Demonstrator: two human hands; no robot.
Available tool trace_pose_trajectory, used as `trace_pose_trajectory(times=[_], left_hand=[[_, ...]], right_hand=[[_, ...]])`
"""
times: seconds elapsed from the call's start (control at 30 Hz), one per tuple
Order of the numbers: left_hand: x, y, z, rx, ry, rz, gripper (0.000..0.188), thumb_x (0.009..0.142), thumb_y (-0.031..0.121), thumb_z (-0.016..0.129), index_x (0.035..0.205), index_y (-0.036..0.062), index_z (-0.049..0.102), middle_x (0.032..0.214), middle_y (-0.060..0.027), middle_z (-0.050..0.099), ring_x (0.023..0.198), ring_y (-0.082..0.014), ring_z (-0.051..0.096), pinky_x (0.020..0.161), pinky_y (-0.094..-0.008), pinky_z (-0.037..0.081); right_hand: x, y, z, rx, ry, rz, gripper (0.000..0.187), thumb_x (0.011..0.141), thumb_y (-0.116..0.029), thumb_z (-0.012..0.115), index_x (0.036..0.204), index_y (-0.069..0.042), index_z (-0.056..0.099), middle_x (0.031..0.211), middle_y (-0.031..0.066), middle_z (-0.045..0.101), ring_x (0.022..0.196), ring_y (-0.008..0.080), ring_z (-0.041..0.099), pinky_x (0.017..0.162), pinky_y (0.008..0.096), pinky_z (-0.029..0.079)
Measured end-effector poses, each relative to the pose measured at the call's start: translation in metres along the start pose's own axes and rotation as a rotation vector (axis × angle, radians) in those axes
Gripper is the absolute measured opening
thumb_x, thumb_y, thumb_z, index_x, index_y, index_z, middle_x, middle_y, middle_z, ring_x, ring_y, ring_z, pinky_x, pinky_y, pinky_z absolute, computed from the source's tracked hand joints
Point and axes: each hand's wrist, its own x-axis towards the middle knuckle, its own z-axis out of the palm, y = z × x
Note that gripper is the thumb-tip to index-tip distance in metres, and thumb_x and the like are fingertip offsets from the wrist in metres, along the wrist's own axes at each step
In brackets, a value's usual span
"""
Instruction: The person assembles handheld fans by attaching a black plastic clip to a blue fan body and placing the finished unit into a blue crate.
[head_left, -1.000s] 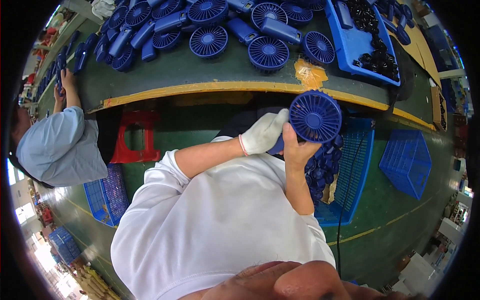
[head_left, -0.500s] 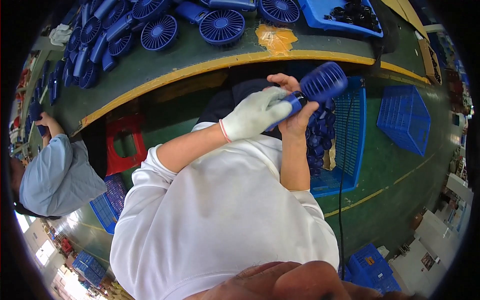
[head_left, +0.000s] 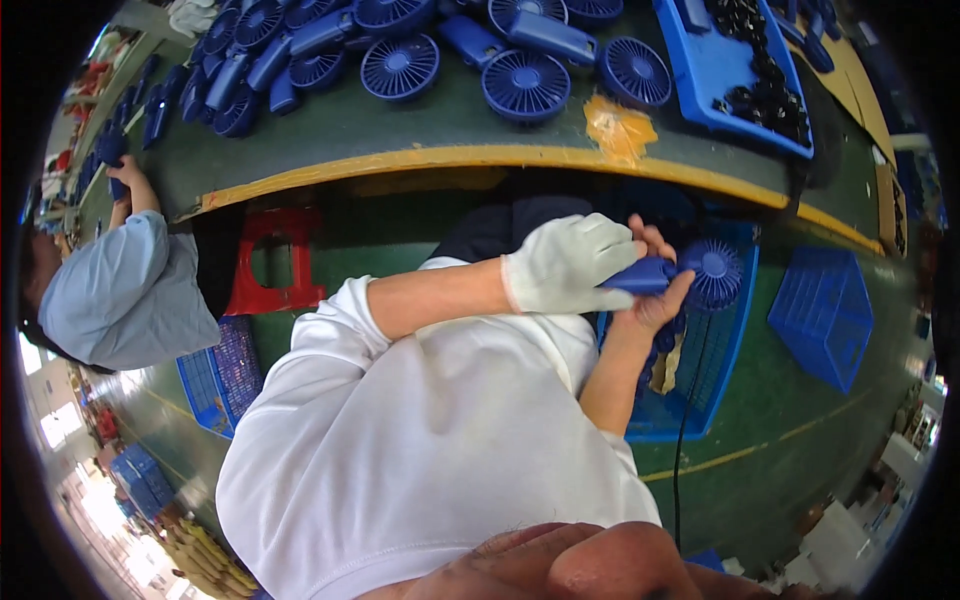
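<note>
A blue handheld fan (head_left: pixel 712 274) is between my hands in front of my body, its round slatted head to the right and its handle to the left. My left hand (head_left: pixel 572 265), in a white glove, closes around the end of the handle. My bare right hand (head_left: pixel 652 308) grips the fan close to the neck, with thumb and fingers on either side of it. Part of the handle is hidden by the glove.
Many blue fans (head_left: pixel 400 67) are heaped on the yellow-edged bench (head_left: pixel 430 157). A blue tray (head_left: pixel 690 100) there holds small black parts. Below my hands is a blue crate (head_left: pixel 735 340); another crate (head_left: pixel 822 315) stands right. A co-worker (head_left: pixel 120 290) sits left, near a red stool (head_left: pixel 270 262).
The fan has turned from a raised slant to lying nearly level, its round slatted face now showing. My left hand has shifted toward the handle's end. The whole view has shifted.
</note>
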Motion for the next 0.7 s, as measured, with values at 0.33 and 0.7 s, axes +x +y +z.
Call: trace_pose_trajectory(times=[0.33, 0.7], left_hand=[[0.022, -0.089, -0.119, 0.764, 0.083, -0.047, 0.075, 0.067, 0.043, 0.079, 0.121, -0.0039, 0.055, 0.12, -0.0188, 0.058, 0.115, -0.0375, 0.052, 0.101, -0.0468, 0.04], [0.061, -0.111, -0.111, 0.634, -0.059, 0.137, 0.053, 0.078, 0.048, 0.066, 0.111, 0.0064, 0.065, 0.101, -0.0111, 0.061, 0.096, -0.0279, 0.058, 0.085, -0.0393, 0.045]], right_hand=[[-0.083, -0.001, -0.16, -0.356, 1.273, 0.35, 0.03, 0.086, -0.024, 0.074, 0.099, -0.003, 0.057, 0.079, 0.0063, 0.061, 0.057, 0.0155, 0.06, 0.043, 0.0257, 0.051], [0.219, -0.109, 0.101, -1.915, -0.115, -0.913, 0.025, 0.087, -0.024, 0.068, 0.078, 0.0, 0.068, 0.079, 0.014, 0.063, 0.074, 0.0325, 0.062, 0.068, 0.0407, 0.05]])
